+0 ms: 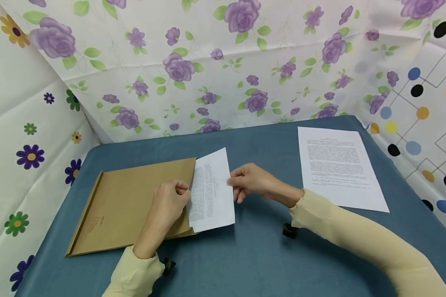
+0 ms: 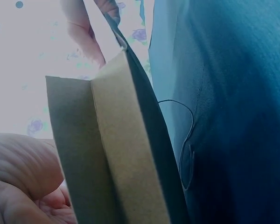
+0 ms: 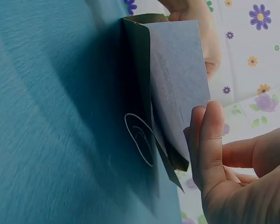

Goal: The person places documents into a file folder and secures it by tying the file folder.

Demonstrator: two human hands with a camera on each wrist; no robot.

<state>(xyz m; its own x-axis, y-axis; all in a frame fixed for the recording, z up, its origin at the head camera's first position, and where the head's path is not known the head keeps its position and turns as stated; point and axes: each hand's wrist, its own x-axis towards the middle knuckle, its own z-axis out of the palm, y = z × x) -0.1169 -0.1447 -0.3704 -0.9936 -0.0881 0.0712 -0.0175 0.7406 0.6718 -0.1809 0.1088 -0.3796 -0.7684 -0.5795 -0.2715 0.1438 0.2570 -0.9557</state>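
Note:
A brown cardboard document envelope (image 1: 134,202) lies on the left of the table, its open end to the right. My left hand (image 1: 169,200) grips the upper layer at that open end with curled fingers; in the left wrist view the cardboard (image 2: 126,135) hides some fingertips. Partly inside the envelope is a printed sheet (image 1: 212,192), its right part sticking out. My right hand (image 1: 250,181) pinches the sheet's outer edge between thumb and fingers. A thin string (image 3: 139,144) hangs in a loop from the envelope's underside.
A second printed sheet (image 1: 336,167) lies flat at the right of the blue-covered table (image 1: 245,264). Flowered cloth (image 1: 193,95) hangs behind the table, and patterned cloths stand at both sides. Small black devices (image 1: 290,230) sit under the wrists.

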